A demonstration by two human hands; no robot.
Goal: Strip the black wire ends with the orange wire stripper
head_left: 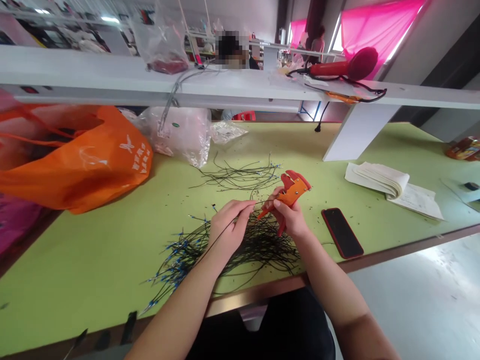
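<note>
My left hand [229, 223] pinches a thin black wire [221, 234], whose tail runs back along my forearm. My right hand [288, 216] is wrapped round an orange and red wire stripper [294, 189], its jaws up and to the left. The wire's front end reaches my right thumb, beside the tool's body; whether the thumb grips it too I cannot tell. Under both hands lies a big heap of black wires [258, 250], many with blue and silvery ends at the left. A smaller bunch of black wires [236, 176] is spread behind my hands.
A phone [342, 233] and a folded paper pad [393, 187] lie at the right. An orange bag [82, 165] and clear plastic bags [183, 132] stand left. A white shelf [232, 85] crosses above the green table [93, 260], bearing a red-handled tool [337, 67].
</note>
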